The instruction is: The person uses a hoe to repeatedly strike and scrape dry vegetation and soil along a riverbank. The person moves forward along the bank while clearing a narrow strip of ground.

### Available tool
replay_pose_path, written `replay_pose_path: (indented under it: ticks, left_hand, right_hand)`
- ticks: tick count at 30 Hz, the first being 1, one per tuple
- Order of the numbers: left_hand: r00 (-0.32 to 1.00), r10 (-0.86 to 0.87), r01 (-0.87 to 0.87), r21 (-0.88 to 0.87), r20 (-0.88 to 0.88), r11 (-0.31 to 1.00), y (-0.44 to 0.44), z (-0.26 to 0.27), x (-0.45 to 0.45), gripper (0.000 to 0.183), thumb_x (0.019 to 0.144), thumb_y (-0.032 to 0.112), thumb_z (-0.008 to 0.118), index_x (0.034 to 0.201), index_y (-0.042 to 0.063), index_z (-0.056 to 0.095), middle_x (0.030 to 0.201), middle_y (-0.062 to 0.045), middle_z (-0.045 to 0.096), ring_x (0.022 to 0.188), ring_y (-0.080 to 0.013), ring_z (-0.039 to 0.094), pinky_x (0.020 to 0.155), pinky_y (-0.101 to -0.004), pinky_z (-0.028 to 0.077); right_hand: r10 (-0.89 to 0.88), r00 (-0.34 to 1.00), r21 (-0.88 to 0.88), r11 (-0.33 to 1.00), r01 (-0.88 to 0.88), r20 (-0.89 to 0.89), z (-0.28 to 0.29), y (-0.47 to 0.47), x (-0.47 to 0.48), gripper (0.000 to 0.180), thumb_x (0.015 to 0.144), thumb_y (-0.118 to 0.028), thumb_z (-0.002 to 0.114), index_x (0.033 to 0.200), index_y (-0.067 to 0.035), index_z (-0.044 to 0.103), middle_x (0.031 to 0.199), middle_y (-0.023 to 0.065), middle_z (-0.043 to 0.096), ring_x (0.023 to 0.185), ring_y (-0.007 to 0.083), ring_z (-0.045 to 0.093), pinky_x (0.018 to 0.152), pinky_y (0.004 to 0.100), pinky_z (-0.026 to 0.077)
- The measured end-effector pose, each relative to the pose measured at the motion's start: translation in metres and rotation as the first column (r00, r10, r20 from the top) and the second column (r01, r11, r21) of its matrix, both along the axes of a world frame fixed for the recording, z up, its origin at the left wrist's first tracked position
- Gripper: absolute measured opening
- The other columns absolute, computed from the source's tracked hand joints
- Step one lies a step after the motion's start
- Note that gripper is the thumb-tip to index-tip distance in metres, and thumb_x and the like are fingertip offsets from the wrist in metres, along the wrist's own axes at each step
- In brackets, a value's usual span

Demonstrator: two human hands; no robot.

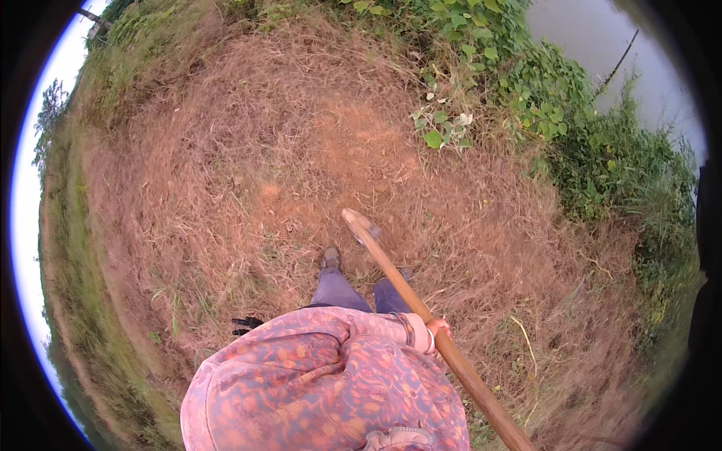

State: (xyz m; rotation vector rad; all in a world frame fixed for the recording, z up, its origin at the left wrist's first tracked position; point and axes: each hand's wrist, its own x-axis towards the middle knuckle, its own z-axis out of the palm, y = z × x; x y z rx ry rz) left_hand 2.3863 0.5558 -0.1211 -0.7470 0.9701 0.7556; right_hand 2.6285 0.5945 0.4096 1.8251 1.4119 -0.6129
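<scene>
A long wooden handle [395, 276] slants from the lower right towards the ground ahead of my feet. Near its far end sits a blurred metal head [372, 230], which looks like a hoe's. My left hand [439, 327] grips the shaft at my right side, its arm crossing my body in a patterned sleeve [389, 327]. My right hand is out of view. Beyond the tool's tip lies bare reddish soil [361, 135] among dry cut grass [225, 113]. The head appears close to the ground, but contact cannot be told.
My shoe [331, 257] stands just left of the tool head. Leafy green vines [541, 96] edge the bank at upper right, with water [581, 34] beyond. Taller grass [84, 253] borders the left. A small black object [246, 325] juts out at my left side.
</scene>
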Motion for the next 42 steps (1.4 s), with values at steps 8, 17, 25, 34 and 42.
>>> replay_pose_path:
  ticks: [8,17,25,34,42]
  left_hand:
    - [0.761,0.143,-0.081,0.126,-0.633,0.989,0.050,-0.005,-0.173,0.015,0.070,0.014,0.059,0.062,0.004,0.051,0.049,-0.012,0.050,0.043,-0.0272,0.051,0.045,-0.0397,0.046]
    - [0.782,0.202,-0.173,0.106,-0.589,0.979,0.073,-0.033,-0.239,0.013,0.077,0.011,0.058,0.069,0.007,0.050,0.053,-0.005,0.046,0.042,-0.0187,0.047,0.040,-0.0331,0.044]
    - [0.993,-0.084,0.099,0.191,-0.083,0.977,0.000,-0.008,-0.040,0.016,0.070,0.017,0.062,0.067,0.006,0.051,0.059,-0.012,0.056,0.056,-0.0276,0.056,0.057,-0.0440,0.049]
    - [0.934,0.146,-0.083,0.202,-0.326,0.976,0.009,-0.016,-0.186,0.016,0.068,0.016,0.063,0.066,0.007,0.050,0.055,-0.011,0.053,0.052,-0.0293,0.054,0.057,-0.0451,0.050]
    - [0.836,0.294,-0.228,0.195,-0.464,0.954,-0.023,-0.028,-0.410,0.015,0.073,0.016,0.061,0.067,0.011,0.048,0.055,-0.007,0.050,0.051,-0.0247,0.051,0.054,-0.0395,0.048]
  right_hand:
    - [-0.104,0.966,-0.111,0.991,0.079,-0.236,-0.178,0.001,-0.042,0.039,0.067,-0.016,0.069,0.105,-0.007,0.064,0.080,0.0158,0.064,0.072,0.0242,0.061,0.066,0.0389,0.048]
    - [0.248,0.932,0.191,0.961,-0.201,-0.264,-0.260,-0.053,-0.073,0.034,0.051,-0.020,0.080,0.080,-0.007,0.067,0.063,0.0160,0.061,0.059,0.0255,0.063,0.059,0.0371,0.048]
    - [-0.112,0.959,-0.062,0.993,0.099,-0.261,-0.032,-0.022,0.002,0.049,0.065,-0.011,0.074,0.110,-0.002,0.059,0.087,0.0155,0.065,0.083,0.0224,0.063,0.073,0.0373,0.049]
    - [-0.141,0.847,-0.032,0.989,0.146,-0.513,-0.123,-0.017,-0.069,0.033,0.058,-0.014,0.073,0.088,-0.003,0.065,0.067,0.0128,0.061,0.063,0.0246,0.062,0.061,0.0356,0.048]
    - [0.121,0.819,0.109,0.991,-0.072,-0.561,-0.185,-0.027,-0.240,0.035,0.049,-0.023,0.079,0.078,-0.008,0.066,0.065,0.0141,0.062,0.059,0.0299,0.061,0.059,0.0362,0.049]
